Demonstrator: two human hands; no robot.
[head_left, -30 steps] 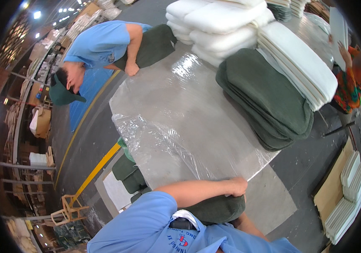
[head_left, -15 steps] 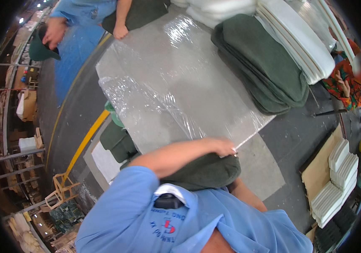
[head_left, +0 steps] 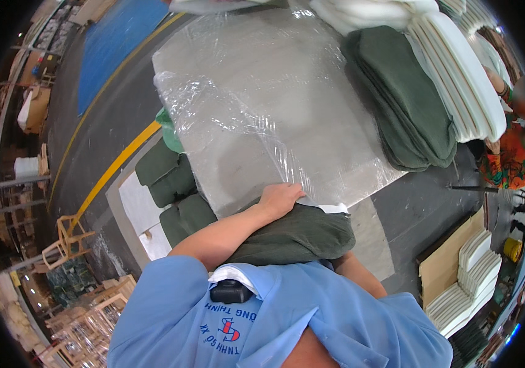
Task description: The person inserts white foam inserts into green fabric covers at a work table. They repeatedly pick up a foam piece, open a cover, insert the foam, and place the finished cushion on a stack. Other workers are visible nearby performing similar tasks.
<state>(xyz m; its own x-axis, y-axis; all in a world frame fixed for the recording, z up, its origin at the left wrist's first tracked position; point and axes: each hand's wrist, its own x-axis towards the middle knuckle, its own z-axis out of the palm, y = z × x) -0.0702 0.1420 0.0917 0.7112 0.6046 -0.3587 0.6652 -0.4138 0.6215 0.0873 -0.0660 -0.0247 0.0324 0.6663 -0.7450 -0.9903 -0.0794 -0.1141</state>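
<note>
The left hand [head_left: 281,199] was closed on the far edge of a dark green cover [head_left: 296,236], a white strip [head_left: 334,209] showing beside it. The right hand was hidden behind the cover; its grip could not be told. The cover lay at the near edge of the tabletop [head_left: 275,86]. Dark green pieces [head_left: 397,92] were stacked at the right edge, beside white pads [head_left: 456,73].

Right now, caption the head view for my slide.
Left hand on a dark green cushion cover at a plastic-sheeted table with stacked green covers.
</note>
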